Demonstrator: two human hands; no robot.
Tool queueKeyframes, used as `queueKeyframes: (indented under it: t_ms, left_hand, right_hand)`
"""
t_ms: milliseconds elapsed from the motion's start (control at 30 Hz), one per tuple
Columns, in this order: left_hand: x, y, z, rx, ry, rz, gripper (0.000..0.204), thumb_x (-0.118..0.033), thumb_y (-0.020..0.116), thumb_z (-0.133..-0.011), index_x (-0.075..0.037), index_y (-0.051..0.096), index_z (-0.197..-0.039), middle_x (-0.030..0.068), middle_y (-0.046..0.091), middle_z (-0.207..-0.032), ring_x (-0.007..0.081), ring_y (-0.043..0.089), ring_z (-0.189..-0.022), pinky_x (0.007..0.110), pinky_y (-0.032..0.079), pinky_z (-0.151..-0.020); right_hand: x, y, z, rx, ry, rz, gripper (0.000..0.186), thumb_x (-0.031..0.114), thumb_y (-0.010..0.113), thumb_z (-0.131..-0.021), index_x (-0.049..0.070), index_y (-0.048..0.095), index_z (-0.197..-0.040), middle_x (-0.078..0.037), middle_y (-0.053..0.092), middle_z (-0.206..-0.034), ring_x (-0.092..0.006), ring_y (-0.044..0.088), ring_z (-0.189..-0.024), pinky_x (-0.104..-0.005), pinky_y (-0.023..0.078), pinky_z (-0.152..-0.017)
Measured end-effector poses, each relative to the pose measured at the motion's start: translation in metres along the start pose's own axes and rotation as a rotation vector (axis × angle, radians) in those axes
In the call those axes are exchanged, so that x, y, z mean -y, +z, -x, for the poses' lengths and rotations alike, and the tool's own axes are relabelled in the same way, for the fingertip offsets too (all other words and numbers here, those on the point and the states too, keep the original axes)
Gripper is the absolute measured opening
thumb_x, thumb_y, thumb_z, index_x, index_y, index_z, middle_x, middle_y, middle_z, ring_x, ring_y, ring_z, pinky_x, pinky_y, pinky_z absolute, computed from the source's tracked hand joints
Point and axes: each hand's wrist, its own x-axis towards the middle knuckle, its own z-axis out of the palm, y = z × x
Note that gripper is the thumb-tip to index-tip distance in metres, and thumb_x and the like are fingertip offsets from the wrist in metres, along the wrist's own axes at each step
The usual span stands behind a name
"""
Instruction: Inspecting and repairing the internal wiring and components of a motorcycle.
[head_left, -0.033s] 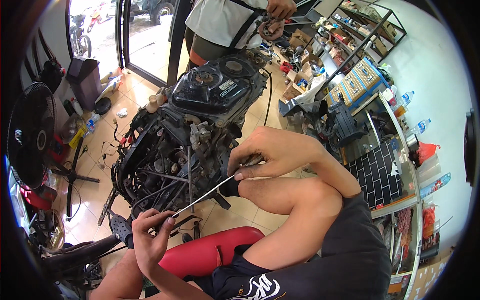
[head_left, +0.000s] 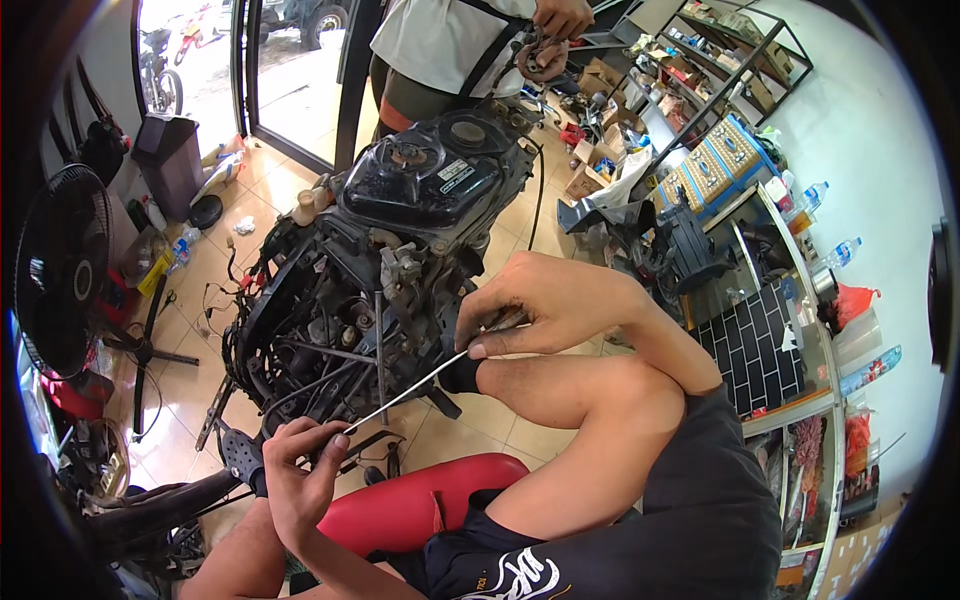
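Observation:
My left hand [head_left: 303, 470] pinches the lower left end of a thin, straight, silvery metal rod [head_left: 408, 390] between thumb and fingers. Closed around the rod's upper right end is my right hand [head_left: 550, 305]; something greyish, partly hidden, shows among its darkly smudged fingers. The rod slants up from left to right above my lap. Just beyond it stands a stripped motorcycle [head_left: 330, 320], its frame, hoses and wiring exposed. A black fuel tank [head_left: 425, 180] sits on top of the motorcycle, towards the far end.
A red cushion-like seat [head_left: 430, 490] lies by my legs. Left are a black fan [head_left: 65, 270] and a grey bin [head_left: 172, 165]. Another person [head_left: 455, 50] stands behind the motorcycle, holding a rusty round part [head_left: 542, 58]. A glass cabinet [head_left: 800, 440] and cluttered shelves [head_left: 720, 75] line the right.

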Motion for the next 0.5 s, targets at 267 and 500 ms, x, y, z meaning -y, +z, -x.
queueKeyframes:
  t_ms: [267,500]
  left_hand:
    - [-0.004,-0.001,0.001,-0.028,0.022,-0.014,0.015,-0.001,0.071,-0.080,0.004,0.074,-0.094,0.0065,0.055,-0.065,0.0144,0.050,-0.061,0.028,0.037,-0.058]
    - [-0.009,0.005,-0.001,-0.078,-0.057,0.066,0.015,-0.003,0.070,-0.084,0.006,0.073,-0.096,0.0058,0.053,-0.065,0.0125,0.049,-0.063,0.028,0.035,-0.057]
  right_hand:
    - [0.014,-0.013,0.003,0.062,0.219,0.226,0.024,0.024,0.076,-0.090,0.002,0.070,-0.097,-0.011,0.066,-0.068,-0.0222,0.065,-0.061,-0.0344,0.046,-0.057]
    - [0.002,-0.004,0.001,-0.183,0.007,0.074,0.026,0.023,0.078,-0.088,0.000,0.065,-0.087,-0.008,0.056,-0.061,-0.0204,0.050,-0.052,-0.0332,0.039,-0.051]
